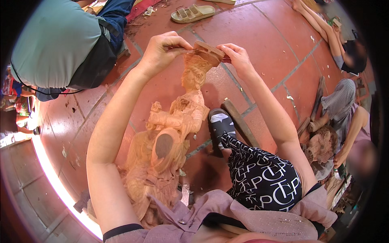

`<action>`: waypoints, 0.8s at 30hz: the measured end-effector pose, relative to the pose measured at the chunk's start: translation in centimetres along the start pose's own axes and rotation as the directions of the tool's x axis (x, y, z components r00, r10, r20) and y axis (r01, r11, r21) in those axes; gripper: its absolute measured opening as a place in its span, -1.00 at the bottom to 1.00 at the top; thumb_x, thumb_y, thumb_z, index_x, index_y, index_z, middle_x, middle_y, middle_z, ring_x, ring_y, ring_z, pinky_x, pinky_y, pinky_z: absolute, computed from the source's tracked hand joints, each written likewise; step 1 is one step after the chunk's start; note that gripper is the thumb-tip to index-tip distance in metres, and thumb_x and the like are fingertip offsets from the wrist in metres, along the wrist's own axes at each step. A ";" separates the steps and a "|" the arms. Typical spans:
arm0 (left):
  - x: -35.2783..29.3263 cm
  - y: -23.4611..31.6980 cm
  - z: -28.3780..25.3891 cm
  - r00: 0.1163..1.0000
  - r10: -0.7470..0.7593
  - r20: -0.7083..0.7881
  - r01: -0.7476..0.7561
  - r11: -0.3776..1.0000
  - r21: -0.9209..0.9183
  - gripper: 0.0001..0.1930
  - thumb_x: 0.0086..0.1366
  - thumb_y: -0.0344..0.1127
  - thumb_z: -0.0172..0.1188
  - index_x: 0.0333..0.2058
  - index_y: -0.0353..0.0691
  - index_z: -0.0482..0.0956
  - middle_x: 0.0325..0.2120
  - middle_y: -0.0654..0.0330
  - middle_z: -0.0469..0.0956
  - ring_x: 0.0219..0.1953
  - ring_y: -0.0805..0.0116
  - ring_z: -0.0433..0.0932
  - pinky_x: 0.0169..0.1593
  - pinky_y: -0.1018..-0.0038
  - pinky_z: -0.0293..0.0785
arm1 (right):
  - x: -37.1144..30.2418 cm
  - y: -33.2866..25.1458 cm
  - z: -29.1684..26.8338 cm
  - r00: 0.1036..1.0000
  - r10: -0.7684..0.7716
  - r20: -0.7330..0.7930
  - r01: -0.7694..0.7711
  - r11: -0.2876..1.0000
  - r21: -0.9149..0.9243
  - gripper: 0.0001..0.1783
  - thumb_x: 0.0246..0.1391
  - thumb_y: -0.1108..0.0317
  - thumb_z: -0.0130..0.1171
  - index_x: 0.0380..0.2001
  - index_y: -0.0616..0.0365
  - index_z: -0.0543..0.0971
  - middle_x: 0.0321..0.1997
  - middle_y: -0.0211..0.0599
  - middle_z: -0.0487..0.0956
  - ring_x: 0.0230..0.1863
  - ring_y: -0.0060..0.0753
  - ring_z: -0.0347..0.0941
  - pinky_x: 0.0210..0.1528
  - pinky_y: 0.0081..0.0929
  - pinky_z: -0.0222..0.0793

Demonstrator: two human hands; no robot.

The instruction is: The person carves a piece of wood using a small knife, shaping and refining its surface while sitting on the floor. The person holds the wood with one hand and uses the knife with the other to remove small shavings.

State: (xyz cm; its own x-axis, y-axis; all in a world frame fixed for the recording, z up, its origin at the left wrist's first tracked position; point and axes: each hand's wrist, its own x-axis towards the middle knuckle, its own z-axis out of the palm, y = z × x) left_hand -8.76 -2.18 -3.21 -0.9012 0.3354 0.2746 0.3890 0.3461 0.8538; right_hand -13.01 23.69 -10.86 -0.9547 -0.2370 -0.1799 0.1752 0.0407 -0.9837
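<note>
A carved wooden statue (pixel 183 109) of a robed figure leans on the tiled floor between my arms, its head and tall headdress pointing away from me. Across the far side of the headdress (pixel 199 60) lies a thin brown strip (pixel 201 53) that looks like sandpaper. My left hand (pixel 162 52) pinches its left end between thumb and fingers. At the right end, my right hand (pixel 237 58) is closed in a similar pinch. Part of the strip is hidden by the fingers and headdress. A dark oval patch (pixel 164 146) shows on the statue's lower part.
A wooden bar (pixel 240 121) lies beside my sandaled foot (pixel 222 123). At the left sits a person in a green shirt (pixel 56 44). Another person at the right holds a carved wooden piece (pixel 323 143). A loose sandal (pixel 192 13) lies at the far side, with wood chips scattered around.
</note>
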 end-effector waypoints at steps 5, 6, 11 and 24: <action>0.1 0.1 0.4 1.000 -0.011 0.020 0.010 0.998 0.069 -0.84 0.12 -0.64 0.24 -0.32 -0.30 0.66 -0.38 0.30 0.50 -0.24 0.54 0.55 -0.16 0.63 0.49 | -0.2 -0.2 0.0 1.000 -0.010 -0.001 0.010 1.000 0.002 -0.75 0.21 0.23 0.10 -0.24 0.15 0.65 -0.34 -0.44 0.63 -0.35 -0.63 0.48 -0.26 -0.60 0.38; 0.0 0.4 0.1 0.999 -0.005 0.052 0.000 0.996 0.093 -0.84 0.12 -0.64 0.23 -0.32 -0.30 0.66 -0.37 0.30 0.50 -0.23 0.54 0.54 -0.16 0.62 0.49 | -0.2 -0.2 -0.1 1.000 -0.008 -0.006 0.008 1.000 0.000 -0.76 0.21 0.23 0.10 -0.25 0.14 0.65 -0.34 -0.44 0.63 -0.34 -0.63 0.48 -0.27 -0.60 0.38; 0.8 0.4 0.2 0.998 0.007 0.066 -0.008 1.000 0.019 -0.83 0.13 -0.64 0.23 -0.31 -0.30 0.65 -0.37 0.30 0.51 -0.26 0.53 0.55 -0.17 0.62 0.49 | -0.2 -0.3 0.1 1.000 -0.016 -0.012 0.016 1.000 -0.010 -0.75 0.21 0.24 0.08 -0.25 0.14 0.65 -0.34 -0.45 0.62 -0.34 -0.63 0.48 -0.26 -0.60 0.38; 2.4 1.0 -1.5 0.977 -0.070 0.204 0.055 0.995 0.078 -0.86 0.13 -0.60 0.25 -0.31 -0.32 0.65 -0.39 0.30 0.52 -0.30 0.55 0.53 -0.19 0.63 0.49 | 0.0 0.0 0.1 0.999 -0.040 -0.018 0.039 0.999 -0.030 -0.75 0.19 0.23 0.09 -0.25 0.11 0.66 -0.35 -0.47 0.63 -0.33 -0.64 0.48 -0.27 -0.57 0.40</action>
State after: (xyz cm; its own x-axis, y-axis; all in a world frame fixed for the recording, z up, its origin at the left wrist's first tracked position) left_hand -10.85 -2.33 -0.98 -0.8684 0.4816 0.1181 0.3522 0.4315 0.8305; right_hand -12.94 23.58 -10.84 -0.9651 -0.2210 -0.1406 0.1304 0.0602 -0.9896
